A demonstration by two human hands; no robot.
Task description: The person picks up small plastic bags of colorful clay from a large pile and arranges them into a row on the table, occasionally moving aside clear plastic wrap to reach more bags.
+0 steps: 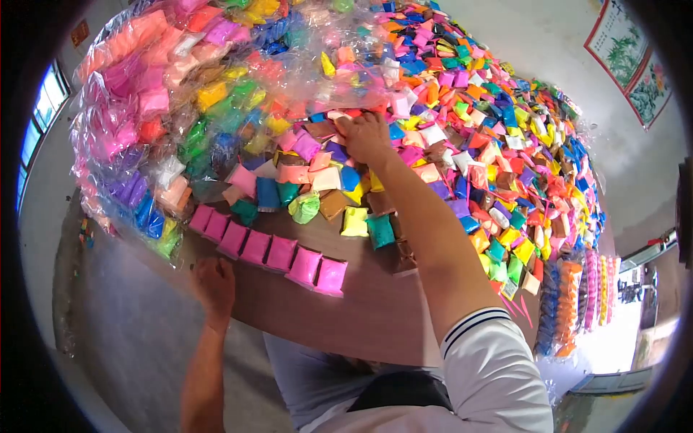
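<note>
My right hand (367,137) reaches into a big heap of small coloured packets (447,144). Its thumb and fingers are spread apart over the packets, and the fingertips are partly lost among them. By the table's left front edge my left hand (214,283) is curled closed; what it holds, if anything, is hidden. Just beyond it lies a slanting row of several pink packets (254,247), set side by side. Loose packets lie between that row and the heap, including a yellow packet (354,221), a green packet (380,231) and a light green crumpled packet (304,207).
Clear plastic bags filled with coloured packets (144,108) rise along the left and back of the brown table (332,317). Bundled strips of orange packets (569,299) hang at the right edge. Pink slivers (517,309) lie near there.
</note>
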